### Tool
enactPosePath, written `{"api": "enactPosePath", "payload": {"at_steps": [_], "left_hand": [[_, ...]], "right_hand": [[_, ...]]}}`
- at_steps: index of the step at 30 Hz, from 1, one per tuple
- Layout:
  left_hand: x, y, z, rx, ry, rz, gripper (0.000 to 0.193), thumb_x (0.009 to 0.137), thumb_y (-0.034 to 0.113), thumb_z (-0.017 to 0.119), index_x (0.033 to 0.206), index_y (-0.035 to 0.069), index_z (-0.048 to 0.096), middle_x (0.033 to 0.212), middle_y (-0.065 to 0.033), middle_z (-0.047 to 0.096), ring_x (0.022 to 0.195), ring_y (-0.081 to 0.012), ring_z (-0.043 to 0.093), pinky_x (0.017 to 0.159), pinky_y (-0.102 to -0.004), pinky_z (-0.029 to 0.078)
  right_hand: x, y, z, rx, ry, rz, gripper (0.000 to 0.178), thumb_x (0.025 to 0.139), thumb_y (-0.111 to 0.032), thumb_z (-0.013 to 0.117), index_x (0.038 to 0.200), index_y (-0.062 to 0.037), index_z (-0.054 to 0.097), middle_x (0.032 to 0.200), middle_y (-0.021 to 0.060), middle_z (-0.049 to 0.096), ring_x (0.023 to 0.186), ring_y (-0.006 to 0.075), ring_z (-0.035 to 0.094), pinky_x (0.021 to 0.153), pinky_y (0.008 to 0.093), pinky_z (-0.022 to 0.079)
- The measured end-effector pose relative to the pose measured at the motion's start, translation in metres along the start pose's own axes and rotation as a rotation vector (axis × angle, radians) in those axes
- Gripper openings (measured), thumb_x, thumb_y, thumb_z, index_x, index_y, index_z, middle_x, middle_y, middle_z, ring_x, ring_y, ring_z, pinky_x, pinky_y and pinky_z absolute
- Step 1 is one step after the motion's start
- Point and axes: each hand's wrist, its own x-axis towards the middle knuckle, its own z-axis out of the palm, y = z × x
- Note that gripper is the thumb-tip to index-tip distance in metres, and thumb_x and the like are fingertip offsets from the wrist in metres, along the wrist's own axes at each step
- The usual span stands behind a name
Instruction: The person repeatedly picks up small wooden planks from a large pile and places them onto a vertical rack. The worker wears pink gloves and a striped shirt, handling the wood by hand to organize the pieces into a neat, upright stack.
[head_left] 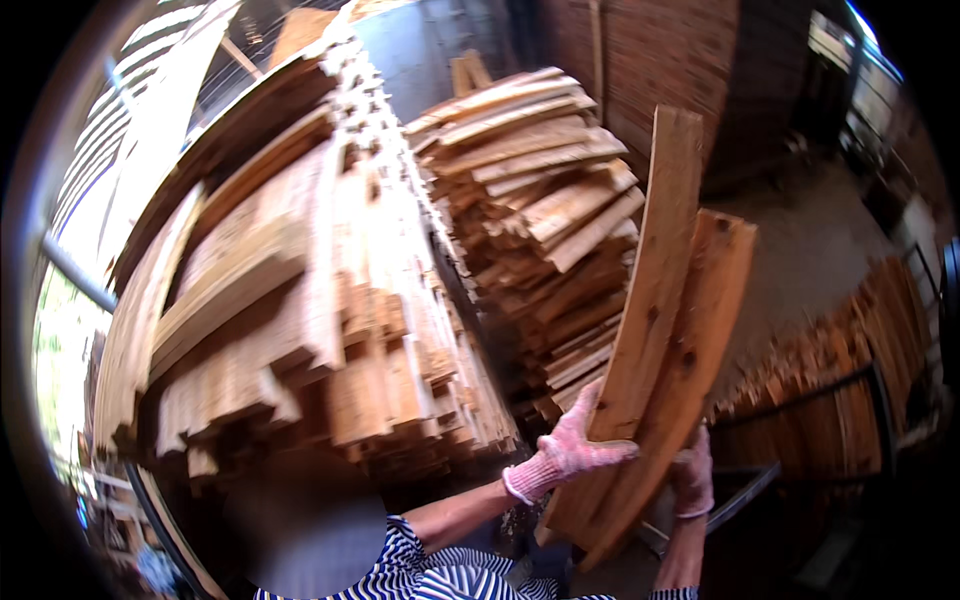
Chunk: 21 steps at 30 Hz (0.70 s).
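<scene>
Two long wooden planks, side by side and overlapping, stand tilted upward in front of me. The left plank point(650, 270) is flat-faced and reaches higher. The right plank point(705, 320) shows dark knots. My left hand point(572, 452), in a pink knitted glove, grips their left side low down, its thumb lying across the wood. On the right edge my right hand point(694, 476), gloved alike, is closed around the planks, its fingers partly hidden behind them.
A tall stack of boards point(380, 380) fills the left side. Behind the held planks rises an uneven pile of boards point(540, 170). More upright wood pieces point(840, 360) stand at the right by a dark metal frame point(882, 420). A brick wall point(665, 50) is at the back.
</scene>
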Motion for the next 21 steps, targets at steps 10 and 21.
{"api": "enactPosePath", "payload": {"at_steps": [10,21], "left_hand": [[-0.07,0.308,-0.041,-0.643,0.224,0.157,0.09,0.084,0.008,0.081,0.154,0.007,0.024,0.143,-0.0141,0.047,0.127,-0.0234,0.053,0.107,-0.0378,0.049],[-0.123,0.522,-0.288,-0.01,0.424,0.847,0.07,0.093,0.019,0.069,0.15,0.008,0.03,0.138,-0.0142,0.055,0.124,-0.0255,0.058,0.105,-0.0418,0.053]], "right_hand": [[0.011,-0.286,0.104,-0.47,-0.099,-0.559,0.073,0.084,-0.049,0.072,0.136,-0.001,0.055,0.123,0.0114,0.067,0.11,0.0221,0.064,0.095,0.0363,0.052],[0.094,-0.472,0.384,-0.643,-0.347,-1.181,0.068,0.086,-0.047,0.074,0.133,-0.0019,0.057,0.118,0.01,0.069,0.106,0.0197,0.066,0.093,0.0354,0.054]]}}
